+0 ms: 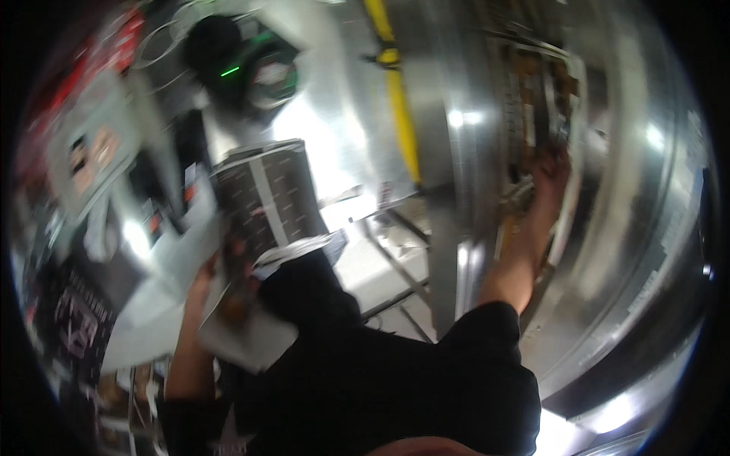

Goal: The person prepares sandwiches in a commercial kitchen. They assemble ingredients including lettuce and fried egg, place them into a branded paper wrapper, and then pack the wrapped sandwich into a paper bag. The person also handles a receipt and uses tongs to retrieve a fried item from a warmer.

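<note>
My right hand (550, 165) reaches over a metal bin with a pale rim (577, 102), at the near end of several brown and metallic items that are too blurred to name. Whether its fingers grip one of them cannot be told. On the other side, my left hand (211, 271) is beside a dark patterned box (239, 199) with a light stripe. Blur hides the fingers, so its hold on the box or on the pale sheet near it is unclear. White crumpled material (296, 251) lies at the box's near end.
A yellow strap (399, 108) runs down a shiny steel surface. Dark round devices (271, 77), one with a green light, stand at the upper left. A grey-framed panel (94, 145) and a dark printed box (77, 325) are at the far left. Metal bars (399, 265) show below the steel surface.
</note>
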`<state>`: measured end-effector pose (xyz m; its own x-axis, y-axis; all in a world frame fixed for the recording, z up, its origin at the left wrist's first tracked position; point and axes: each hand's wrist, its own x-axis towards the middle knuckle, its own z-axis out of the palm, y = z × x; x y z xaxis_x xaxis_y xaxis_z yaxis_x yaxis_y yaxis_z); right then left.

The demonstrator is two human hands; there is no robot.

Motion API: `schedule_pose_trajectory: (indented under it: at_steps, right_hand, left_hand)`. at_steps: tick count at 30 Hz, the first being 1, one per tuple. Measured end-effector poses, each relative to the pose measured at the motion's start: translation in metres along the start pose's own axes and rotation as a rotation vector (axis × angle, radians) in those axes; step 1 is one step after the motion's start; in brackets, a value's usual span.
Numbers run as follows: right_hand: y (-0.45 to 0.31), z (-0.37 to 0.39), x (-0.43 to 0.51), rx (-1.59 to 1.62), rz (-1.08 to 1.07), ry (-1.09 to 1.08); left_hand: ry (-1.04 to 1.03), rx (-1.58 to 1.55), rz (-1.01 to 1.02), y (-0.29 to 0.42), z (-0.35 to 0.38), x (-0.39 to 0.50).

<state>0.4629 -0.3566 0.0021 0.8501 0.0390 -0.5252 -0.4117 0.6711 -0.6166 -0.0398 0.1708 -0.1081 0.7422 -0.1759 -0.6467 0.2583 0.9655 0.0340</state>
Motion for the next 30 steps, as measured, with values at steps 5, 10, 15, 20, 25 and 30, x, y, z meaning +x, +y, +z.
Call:
schedule_pose_trajectory:
  at_steps: [5,10,15,20,25,30]
  right_hand:
    - [0.148,0.000,-0.209,-0.328,0.042,-0.026]
    - [0.253,0.058,-0.394,-0.745,0.173,-0.423]
    - [0.291,0.138,-0.476,-1.583,-0.329,-0.570]
    - [0.307,0.149,-0.516,-1.815,-0.263,-0.593]
    - [0.328,0.121,-0.523,-0.915,-0.109,-0.582]
    - [0.417,0.121,-0.506,-0.887,-0.084,-0.807]
  left_hand:
    - [0.099,-0.005,-0.070,0.019,-0.052,0.015]
    - [-0.118,0.081,-0.102,0.052,-0.055,-0.012]
    - [-0.098,0.105,-0.176,0.072,-0.053,-0.049]
    - [-0.085,0.177,-0.164,0.081,-0.061,-0.087]
    - [-0.101,0.112,-0.425,0.094,-0.057,-0.126]
    - [-0.203,0.524,-0.645,0.080,-0.042,-0.161]
